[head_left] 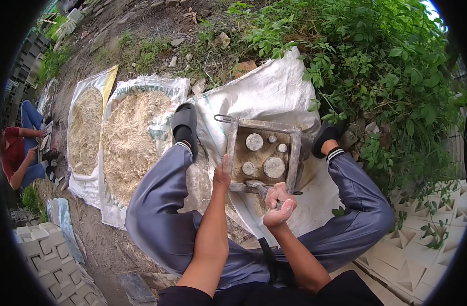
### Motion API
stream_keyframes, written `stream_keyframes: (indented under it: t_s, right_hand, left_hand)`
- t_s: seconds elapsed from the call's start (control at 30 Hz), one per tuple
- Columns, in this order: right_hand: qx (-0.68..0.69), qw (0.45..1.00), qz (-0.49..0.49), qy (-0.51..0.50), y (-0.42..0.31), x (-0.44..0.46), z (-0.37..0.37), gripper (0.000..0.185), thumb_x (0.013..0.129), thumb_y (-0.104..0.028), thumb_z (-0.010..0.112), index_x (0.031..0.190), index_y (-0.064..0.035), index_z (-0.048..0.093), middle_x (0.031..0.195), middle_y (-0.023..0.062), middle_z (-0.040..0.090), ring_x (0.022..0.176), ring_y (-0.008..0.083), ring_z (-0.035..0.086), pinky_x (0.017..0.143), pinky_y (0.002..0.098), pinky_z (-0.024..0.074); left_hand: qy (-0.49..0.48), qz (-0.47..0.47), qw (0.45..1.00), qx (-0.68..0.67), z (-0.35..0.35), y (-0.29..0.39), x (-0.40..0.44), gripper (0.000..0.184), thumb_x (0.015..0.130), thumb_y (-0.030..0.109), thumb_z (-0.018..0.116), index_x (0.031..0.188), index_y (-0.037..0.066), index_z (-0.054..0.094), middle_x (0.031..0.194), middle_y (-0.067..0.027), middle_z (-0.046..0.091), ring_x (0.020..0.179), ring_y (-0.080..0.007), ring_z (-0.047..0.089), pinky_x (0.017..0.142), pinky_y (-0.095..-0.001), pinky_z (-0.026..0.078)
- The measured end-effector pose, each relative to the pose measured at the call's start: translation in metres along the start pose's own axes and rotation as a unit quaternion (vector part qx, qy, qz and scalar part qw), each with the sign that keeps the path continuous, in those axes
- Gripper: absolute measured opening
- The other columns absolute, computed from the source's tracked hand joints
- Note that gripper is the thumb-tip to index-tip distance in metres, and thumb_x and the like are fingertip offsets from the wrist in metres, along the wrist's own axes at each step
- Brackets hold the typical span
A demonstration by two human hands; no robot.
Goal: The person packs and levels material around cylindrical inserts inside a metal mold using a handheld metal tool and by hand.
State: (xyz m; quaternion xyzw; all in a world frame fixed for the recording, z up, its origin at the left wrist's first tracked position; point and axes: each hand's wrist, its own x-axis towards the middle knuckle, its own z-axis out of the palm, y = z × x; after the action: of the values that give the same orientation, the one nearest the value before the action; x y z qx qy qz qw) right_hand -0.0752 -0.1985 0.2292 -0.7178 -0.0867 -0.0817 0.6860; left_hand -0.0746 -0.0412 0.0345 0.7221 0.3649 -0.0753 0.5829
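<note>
Between my feet sits a square, dusty mould frame (295, 148) with several round pale discs (274, 167) of different sizes inside, set in tan powder. My left hand (222, 173) is held upright against the frame's near left side, fingers stretched out and holding nothing. My right hand (278, 205) is closed around the handle of a small trowel (257, 185). The trowel's dusty blade lies over the near edge of the frame. Its exact shape is partly hidden by dust and my fingers.
White woven sacks (264, 94) lie under the frame. To the left, heaps of pale sandy powder (134, 137) rest on opened sacks. Leafy plants (381, 66) crowd the right side. Patterned blocks (50, 255) stand at lower left. Another person (24, 143) sits far left.
</note>
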Motion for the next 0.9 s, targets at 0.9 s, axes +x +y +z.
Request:
stream_keyframes:
  t_s: [0.9]
  right_hand:
    - [-0.086, 0.996, -0.033, 0.001, 0.005, 0.025, -0.067, 0.055, 0.094, -0.042, 0.03, 0.05, -0.0081, 0.03, 0.044, 0.0024, 0.035, 0.045, 0.0174, 0.029, 0.056, 0.0323, 0.0285]
  left_hand:
    - [-0.033, -0.008, 0.999, 0.0, 0.001, 0.004, 0.006, 0.075, 0.095, 0.058, 0.03, 0.117, -0.008, 0.057, 0.103, -0.0293, 0.062, 0.101, -0.0364, 0.059, 0.09, -0.0369, 0.041]
